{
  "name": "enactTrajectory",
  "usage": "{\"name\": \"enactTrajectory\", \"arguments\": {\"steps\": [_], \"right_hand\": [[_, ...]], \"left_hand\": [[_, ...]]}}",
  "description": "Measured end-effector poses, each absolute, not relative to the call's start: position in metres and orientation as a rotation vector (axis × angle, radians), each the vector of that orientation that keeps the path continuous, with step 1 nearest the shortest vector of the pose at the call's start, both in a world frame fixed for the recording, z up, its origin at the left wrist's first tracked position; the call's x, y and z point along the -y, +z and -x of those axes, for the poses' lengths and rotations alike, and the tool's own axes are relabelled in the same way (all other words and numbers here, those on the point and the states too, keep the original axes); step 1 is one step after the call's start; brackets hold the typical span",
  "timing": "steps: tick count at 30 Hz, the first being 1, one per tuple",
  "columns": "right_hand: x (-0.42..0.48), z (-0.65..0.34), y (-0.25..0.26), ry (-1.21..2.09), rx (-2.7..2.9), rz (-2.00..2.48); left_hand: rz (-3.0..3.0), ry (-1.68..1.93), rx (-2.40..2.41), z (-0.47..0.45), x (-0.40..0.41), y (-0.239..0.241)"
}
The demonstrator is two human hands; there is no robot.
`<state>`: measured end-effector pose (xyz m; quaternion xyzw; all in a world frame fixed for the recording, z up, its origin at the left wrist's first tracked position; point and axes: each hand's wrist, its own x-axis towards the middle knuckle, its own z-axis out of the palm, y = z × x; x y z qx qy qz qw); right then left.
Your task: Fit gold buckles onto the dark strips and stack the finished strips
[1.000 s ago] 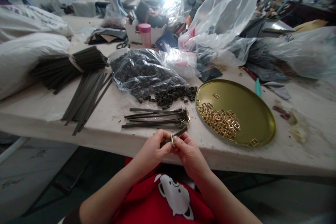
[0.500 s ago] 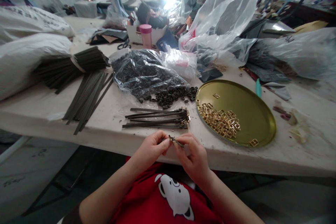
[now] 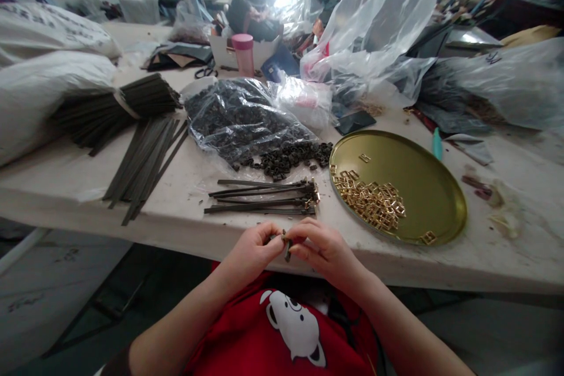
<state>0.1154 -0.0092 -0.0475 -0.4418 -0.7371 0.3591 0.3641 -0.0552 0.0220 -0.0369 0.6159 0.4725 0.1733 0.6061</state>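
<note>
My left hand (image 3: 255, 247) and my right hand (image 3: 319, 247) meet at the table's front edge, both pinched on a dark strap (image 3: 287, 245) held between their fingertips. The strap is mostly hidden by the fingers. Just beyond the hands lies a small row of dark straps with gold buckles (image 3: 264, 197) on their right ends. A round gold tray (image 3: 432, 194) to the right holds several loose gold buckles (image 3: 372, 200).
A pile of small dark loops (image 3: 286, 158) spills from a clear bag (image 3: 240, 117). Bundled and loose dark strips (image 3: 141, 158) lie at the left beside white sacks (image 3: 39, 88). A pink-lidded cup (image 3: 244, 53), plastic bags and clutter fill the back.
The strap end that stuck up to the right a second ago has been drawn down into the fingers. Both hands stayed at the table edge, the right hand turning palm-down over the strap.
</note>
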Motion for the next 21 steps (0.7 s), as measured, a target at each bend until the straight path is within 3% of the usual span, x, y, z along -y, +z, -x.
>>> {"name": "enactTrajectory", "arguments": {"steps": [12, 21], "right_hand": [[0.017, -0.118, -0.047, 0.836, 2.106, 1.214], [0.024, -0.118, -0.044, 1.362, 1.676, 1.281]], "left_hand": [[-1.495, 0.358, -1.140, 0.051, -0.018, -0.045], [-1.446, 0.288, -1.072, 0.057, -0.016, -0.049]]}}
